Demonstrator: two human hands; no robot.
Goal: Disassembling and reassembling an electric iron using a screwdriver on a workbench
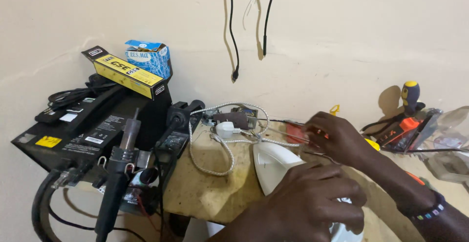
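Lying on the stained workbench (205, 193): a white electric iron (273, 166), long axis running from near right to far left, pointed nose aiming toward the wall and the braided cord (220, 147). Resting over the iron's rear end, nearest the camera, the left hand (305, 203), fingers curled down and pressing on it. Reaching just beyond the iron's right side, the right hand (337, 137), fingers pinching closed near a red-handled tool (294, 132); hard to tell whether actually gripping it. Standing well apart at left, a black soldering station (88, 129).
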